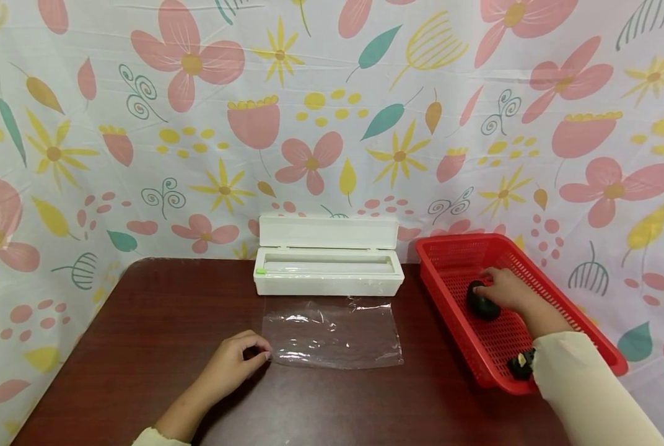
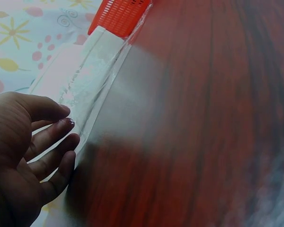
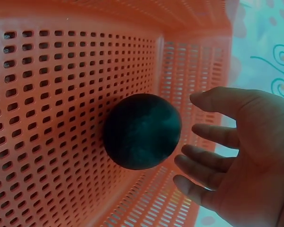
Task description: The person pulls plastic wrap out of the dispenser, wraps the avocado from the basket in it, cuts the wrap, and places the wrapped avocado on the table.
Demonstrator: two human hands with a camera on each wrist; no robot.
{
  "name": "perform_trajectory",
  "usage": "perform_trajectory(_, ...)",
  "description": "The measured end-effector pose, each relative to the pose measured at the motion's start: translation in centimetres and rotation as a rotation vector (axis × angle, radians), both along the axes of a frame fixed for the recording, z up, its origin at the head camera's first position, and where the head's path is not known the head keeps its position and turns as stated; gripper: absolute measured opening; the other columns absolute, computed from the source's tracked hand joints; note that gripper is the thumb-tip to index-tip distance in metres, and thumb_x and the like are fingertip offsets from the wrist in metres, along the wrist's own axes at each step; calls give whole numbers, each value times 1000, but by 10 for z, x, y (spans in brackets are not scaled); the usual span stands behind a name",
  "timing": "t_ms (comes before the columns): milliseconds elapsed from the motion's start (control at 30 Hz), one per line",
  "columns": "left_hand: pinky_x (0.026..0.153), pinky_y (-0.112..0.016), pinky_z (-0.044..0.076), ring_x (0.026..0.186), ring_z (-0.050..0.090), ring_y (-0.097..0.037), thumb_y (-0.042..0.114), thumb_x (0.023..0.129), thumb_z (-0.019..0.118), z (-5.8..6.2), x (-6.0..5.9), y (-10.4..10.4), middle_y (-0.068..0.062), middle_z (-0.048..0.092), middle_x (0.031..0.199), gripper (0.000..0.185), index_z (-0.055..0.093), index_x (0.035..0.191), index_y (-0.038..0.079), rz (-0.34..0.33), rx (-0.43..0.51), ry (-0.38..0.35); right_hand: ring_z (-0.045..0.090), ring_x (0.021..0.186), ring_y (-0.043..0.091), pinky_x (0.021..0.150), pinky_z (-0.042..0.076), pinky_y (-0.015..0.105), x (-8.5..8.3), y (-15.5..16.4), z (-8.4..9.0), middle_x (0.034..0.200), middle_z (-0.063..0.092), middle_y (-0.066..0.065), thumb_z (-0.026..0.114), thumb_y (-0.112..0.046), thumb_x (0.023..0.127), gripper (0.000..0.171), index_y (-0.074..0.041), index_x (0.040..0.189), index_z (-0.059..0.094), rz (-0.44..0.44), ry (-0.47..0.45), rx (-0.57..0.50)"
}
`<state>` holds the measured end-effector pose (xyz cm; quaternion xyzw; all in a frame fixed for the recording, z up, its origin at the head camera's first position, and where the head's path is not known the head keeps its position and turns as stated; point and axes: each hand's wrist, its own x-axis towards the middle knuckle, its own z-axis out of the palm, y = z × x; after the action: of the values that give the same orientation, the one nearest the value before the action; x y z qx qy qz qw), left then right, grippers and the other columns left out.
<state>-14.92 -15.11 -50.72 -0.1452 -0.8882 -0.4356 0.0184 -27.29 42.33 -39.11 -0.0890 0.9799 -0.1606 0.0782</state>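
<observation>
My right hand [image 1: 507, 289] reaches into a red plastic basket [image 1: 446, 303] beside a dark, smooth, egg-shaped object [image 3: 142, 131]. In the right wrist view the fingers of this right hand [image 3: 227, 146] are spread, with a gap between them and the object. A sheet of clear plastic wrap [image 1: 332, 334] lies on the table in front of an open white wrap box [image 1: 329, 285]. At its near left corner is my left hand [image 1: 234, 359], fingers loosely bent. The left wrist view shows the fingertips of the left hand [image 2: 42, 146] by the film edge, thumb and finger slightly apart.
A second dark thing [image 1: 520, 365] with pale patches lies at the near end of the basket, partly behind my sleeve [image 1: 588, 378]. The lid [image 1: 329, 232] of the box stands up against a flowered cloth [image 1: 310, 124]. Under everything is a dark red-brown table [image 1: 142, 322].
</observation>
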Motion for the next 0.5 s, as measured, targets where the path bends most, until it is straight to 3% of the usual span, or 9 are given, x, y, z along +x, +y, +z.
perform_trajectory(233,82,-24,51,91,60,-2,22,94,73,-1,-1,0,20,64,91,5,75,90,20,-5,-3,20,37,124,62,98,39,72,-2,5,-7,135,40,48,62,-27,98,66,18,141,39,-73,-54,3)
perform_trajectory(500,84,-24,51,91,60,-1,19,91,75,-2,-1,0,20,64,91,4,75,89,23,6,-3,18,34,125,62,101,36,73,-5,8,-17,137,36,50,65,-32,96,78,20,144,31,-110,-100,-1)
